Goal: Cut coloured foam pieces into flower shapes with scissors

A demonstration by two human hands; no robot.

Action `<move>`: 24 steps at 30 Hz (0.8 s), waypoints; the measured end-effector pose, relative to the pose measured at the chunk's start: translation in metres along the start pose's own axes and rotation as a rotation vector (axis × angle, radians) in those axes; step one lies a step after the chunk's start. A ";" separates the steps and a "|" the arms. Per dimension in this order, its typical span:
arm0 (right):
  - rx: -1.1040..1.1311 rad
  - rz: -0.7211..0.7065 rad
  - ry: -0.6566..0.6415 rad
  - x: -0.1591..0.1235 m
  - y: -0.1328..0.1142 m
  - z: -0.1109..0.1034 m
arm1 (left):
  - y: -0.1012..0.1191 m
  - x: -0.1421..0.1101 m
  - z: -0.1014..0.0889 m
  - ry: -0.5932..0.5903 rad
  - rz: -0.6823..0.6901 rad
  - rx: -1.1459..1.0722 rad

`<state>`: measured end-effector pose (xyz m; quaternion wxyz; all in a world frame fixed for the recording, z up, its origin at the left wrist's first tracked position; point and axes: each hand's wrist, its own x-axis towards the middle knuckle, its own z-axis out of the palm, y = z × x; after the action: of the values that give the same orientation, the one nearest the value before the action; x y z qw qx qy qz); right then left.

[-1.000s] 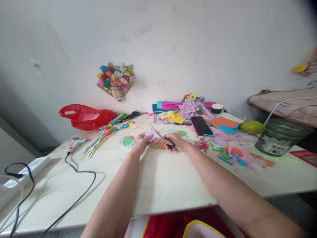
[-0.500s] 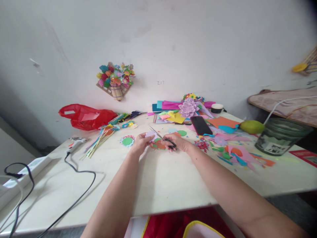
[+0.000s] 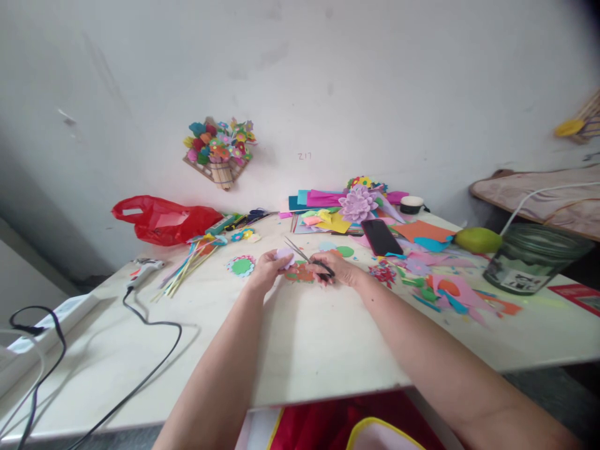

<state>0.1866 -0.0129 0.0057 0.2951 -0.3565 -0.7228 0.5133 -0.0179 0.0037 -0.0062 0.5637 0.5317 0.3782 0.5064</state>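
Between the fingertips of my left hand point(image 3: 268, 270) is a small light purple foam or paper piece point(image 3: 284, 257). My right hand point(image 3: 338, 270) is closed round the black handles of a pair of scissors point(image 3: 307, 258), whose blades point up and left beside the purple piece. I cannot tell whether the blades touch it. Below, orange and green cut pieces point(image 3: 302, 271) lie on the white table point(image 3: 300, 350), partly behind the scissors and fingers. Left of my left hand lies a layered flower shape point(image 3: 242, 267) with a green disc on top.
To the left are a glue gun point(image 3: 147, 270) with a trailing cable, a power strip point(image 3: 56, 322) and a red plastic bag point(image 3: 169, 222). On the right lie a phone point(image 3: 382, 237), coloured scraps point(image 3: 450, 287) and a glass jar point(image 3: 527, 262). A purple flower point(image 3: 359, 203) stands at the back.
The purple piece has turned slightly in my left fingers, and the scissor blades sit a little closer together. Both hands stay in nearly the same place.
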 end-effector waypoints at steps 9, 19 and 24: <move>0.003 0.034 0.024 0.001 -0.001 0.002 | 0.006 -0.003 0.006 -0.084 0.002 -0.067; 0.020 -0.004 0.050 0.003 0.001 0.007 | -0.002 -0.001 0.007 -0.028 0.039 -0.090; 0.023 -0.004 0.055 0.004 0.003 0.008 | -0.002 0.000 0.009 0.056 0.057 -0.060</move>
<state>0.1781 -0.0134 0.0009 0.3201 -0.3655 -0.7091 0.5110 -0.0093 0.0017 -0.0072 0.5541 0.5105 0.3632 0.5482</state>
